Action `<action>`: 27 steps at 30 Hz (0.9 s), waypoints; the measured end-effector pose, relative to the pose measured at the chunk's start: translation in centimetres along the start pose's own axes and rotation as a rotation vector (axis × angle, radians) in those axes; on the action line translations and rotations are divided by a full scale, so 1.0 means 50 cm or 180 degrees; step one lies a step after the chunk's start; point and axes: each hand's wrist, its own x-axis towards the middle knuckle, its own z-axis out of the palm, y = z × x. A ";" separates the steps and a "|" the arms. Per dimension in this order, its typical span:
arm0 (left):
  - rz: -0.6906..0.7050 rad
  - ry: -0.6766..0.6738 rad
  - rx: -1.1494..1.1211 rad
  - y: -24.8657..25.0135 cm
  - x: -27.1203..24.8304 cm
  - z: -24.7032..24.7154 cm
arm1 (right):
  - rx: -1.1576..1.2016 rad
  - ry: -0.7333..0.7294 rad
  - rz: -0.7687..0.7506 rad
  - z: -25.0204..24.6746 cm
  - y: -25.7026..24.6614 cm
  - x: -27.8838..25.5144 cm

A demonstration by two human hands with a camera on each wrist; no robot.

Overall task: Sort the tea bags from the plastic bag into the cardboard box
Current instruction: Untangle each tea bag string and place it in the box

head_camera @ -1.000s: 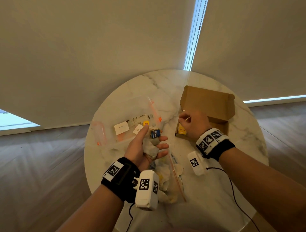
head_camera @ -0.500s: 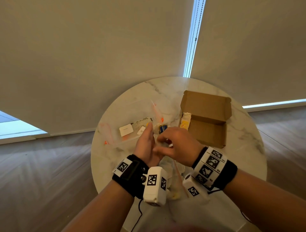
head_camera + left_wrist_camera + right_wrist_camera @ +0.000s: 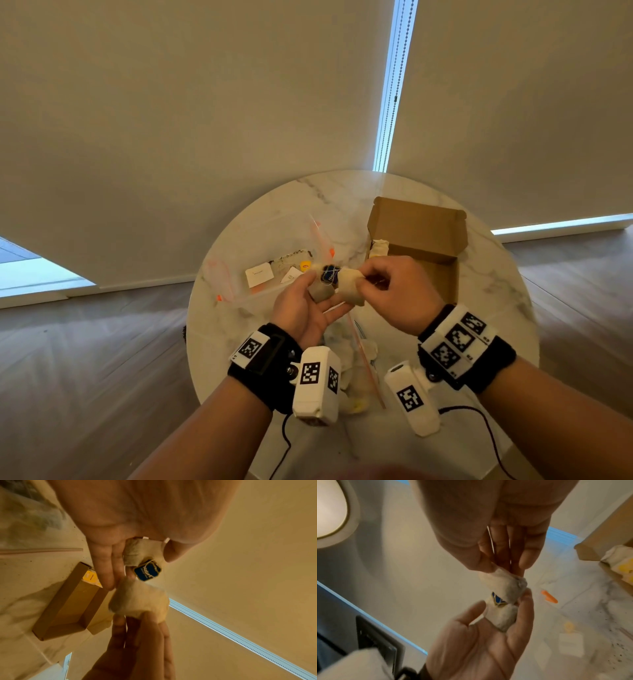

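Over the middle of the round table, my left hand [image 3: 310,296] lies palm up and grips a pale tea bag [image 3: 501,616] between thumb and fingers. That bag's blue tag [image 3: 147,570] sticks out. My right hand [image 3: 363,284] pinches a second pale tea bag [image 3: 349,287] by one end, right against the first one. The open cardboard box [image 3: 416,226] stands just behind the right hand, with a tea bag [image 3: 379,247] and a yellow tag [image 3: 90,577] in its left end. A clear plastic bag [image 3: 356,370] with more tea bags lies under my wrists.
A second clear zip bag [image 3: 274,246] with orange closures lies at the back left of the marble table [image 3: 496,308], holding white paper tags and a yellow tag. Tea crumbs dot the tabletop. A black cable runs off the table's near edge. Window blinds hang behind.
My right hand came back from the box's left end to the left hand and now pinches a tea bag there. The left hand stays raised, still holding the blue-tagged bag.
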 end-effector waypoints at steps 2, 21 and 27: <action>0.0026 0.0089 0.0118 0.001 0.002 -0.007 | 0.0150 0.0083 0.0017 -0.015 0.010 -0.002; 0.0692 0.0591 0.0889 0.033 0.004 -0.051 | 0.1660 0.0608 0.0971 -0.069 0.070 -0.010; 0.0666 0.0651 0.1416 0.028 0.000 -0.057 | 0.1818 0.0626 0.0788 -0.076 0.060 -0.004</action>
